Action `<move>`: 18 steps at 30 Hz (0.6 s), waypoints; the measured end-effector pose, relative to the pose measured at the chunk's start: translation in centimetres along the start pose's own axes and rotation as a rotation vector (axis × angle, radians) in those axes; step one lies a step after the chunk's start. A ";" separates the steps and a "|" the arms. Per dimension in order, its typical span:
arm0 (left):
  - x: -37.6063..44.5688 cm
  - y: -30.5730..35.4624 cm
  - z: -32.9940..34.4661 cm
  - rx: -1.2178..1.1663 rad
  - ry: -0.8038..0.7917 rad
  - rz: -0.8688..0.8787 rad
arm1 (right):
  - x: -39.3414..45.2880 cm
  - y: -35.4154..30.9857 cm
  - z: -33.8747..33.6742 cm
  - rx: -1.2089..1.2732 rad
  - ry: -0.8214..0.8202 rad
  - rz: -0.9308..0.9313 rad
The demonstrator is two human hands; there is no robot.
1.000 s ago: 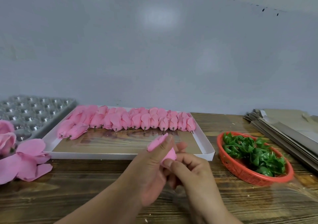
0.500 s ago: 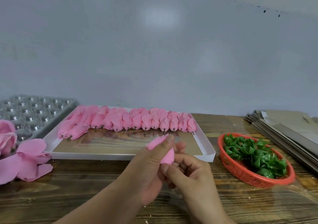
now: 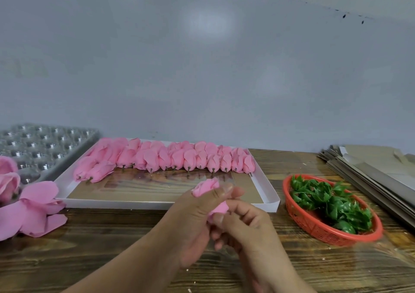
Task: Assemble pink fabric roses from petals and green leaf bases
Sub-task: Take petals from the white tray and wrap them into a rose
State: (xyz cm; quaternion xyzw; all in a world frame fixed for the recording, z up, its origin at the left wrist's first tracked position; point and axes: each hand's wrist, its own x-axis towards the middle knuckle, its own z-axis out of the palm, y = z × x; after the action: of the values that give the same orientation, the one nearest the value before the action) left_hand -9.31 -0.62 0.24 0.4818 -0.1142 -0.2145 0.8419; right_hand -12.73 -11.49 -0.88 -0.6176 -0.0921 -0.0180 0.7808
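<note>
A pink fabric rose bud [image 3: 205, 188] is held over the table's middle. My left hand [image 3: 193, 220] wraps it, thumb across the petals. My right hand [image 3: 244, 227] pinches the bud's lower end from the right; that end is hidden by fingers. Behind the hands a white tray [image 3: 157, 204] carries a row of several finished pink buds [image 3: 175, 157] with short stems. Loose pink petals [image 3: 31, 209] lie at the left edge. A red basket [image 3: 323, 229] at the right holds several green leaf bases [image 3: 330, 200].
A grey metal mould tray [image 3: 42, 144] with many sockets sits at the back left. A stack of flat grey cardboard [image 3: 377, 175] lies at the back right. The wooden table [image 3: 101, 254] runs to a pale wall.
Both hands stayed in place, with the fingers shifting around the bud. Its top now shows more rounded above my left thumb.
</note>
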 end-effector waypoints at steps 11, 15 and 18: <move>-0.2 0.0 0.0 0.112 -0.010 0.058 | 0.0 0.1 0.0 0.031 0.009 0.020; -0.2 0.1 -0.2 0.147 -0.042 0.067 | 0.0 -0.2 -0.1 0.094 -0.038 0.090; 0.2 0.0 -0.4 0.120 -0.002 0.092 | 0.1 0.0 0.0 -0.076 0.107 -0.065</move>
State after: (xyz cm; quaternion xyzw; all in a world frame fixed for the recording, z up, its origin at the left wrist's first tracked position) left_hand -8.98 -0.43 0.09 0.5256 -0.1495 -0.1688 0.8203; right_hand -12.60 -11.52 -0.87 -0.6415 -0.0695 -0.0799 0.7598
